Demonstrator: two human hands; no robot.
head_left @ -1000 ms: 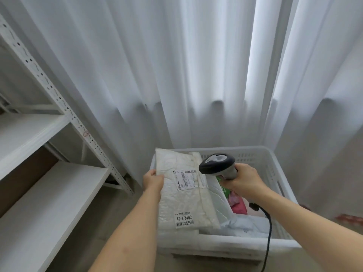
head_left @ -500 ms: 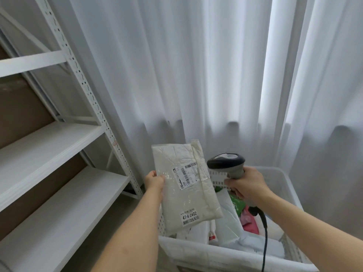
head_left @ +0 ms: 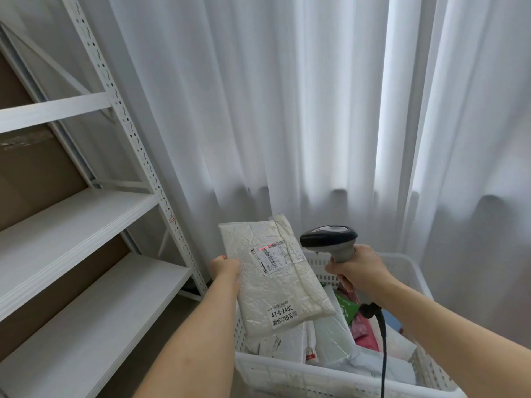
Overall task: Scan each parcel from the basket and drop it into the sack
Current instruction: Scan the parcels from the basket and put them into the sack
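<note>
My left hand (head_left: 225, 268) grips the left edge of a cream padded parcel (head_left: 287, 294) and holds it up above the white plastic basket (head_left: 290, 377). The parcel's barcode label faces me, and a red scan line glows across its top. My right hand (head_left: 356, 271) grips the handle of a black and grey barcode scanner (head_left: 329, 238), whose head points left at the label from just beside the parcel. A black cable hangs down from the scanner. Several more parcels, white, green and pink, lie in the basket. No sack is in view.
A white metal shelving rack (head_left: 86, 219) with brown backing fills the left side, its upright post close to my left hand. White curtains (head_left: 287, 110) hang behind the basket. A strip of floor shows between the rack and the basket.
The parcel has risen out of the basket and tilted up toward me. The scanner has come up beside it, and a red scan line now shows on the label.
</note>
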